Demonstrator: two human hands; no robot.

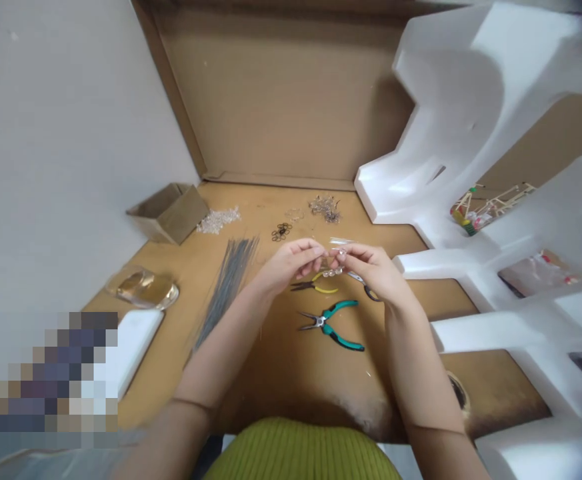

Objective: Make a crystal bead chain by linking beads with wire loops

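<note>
Over the middle of the table, my left hand (301, 259) and my right hand (373, 267) come close together, fingertips almost meeting. A short row of clear beads (333, 272) hangs just below the right fingertips, which pinch its upper part. The left thumb and fingers are pressed together at the row's left side; what they grip is too thin to make out. Beneath the hands lie small yellow-handled pliers (327, 289) and scissors (371, 293), partly covered by my right hand. Nearer to me rest teal-handled long-nose pliers (343, 341), jaws pointing left.
Left of the hands lies a bundle of grey wires (225, 280). Behind it are a clear bead pile (219, 219) and a cardboard box (183, 217). Dark rings (281, 232) and tangled wire pieces (327, 209) lie farther back. A clear cup (143, 288) stands left; white foam (451, 133) borders the right.
</note>
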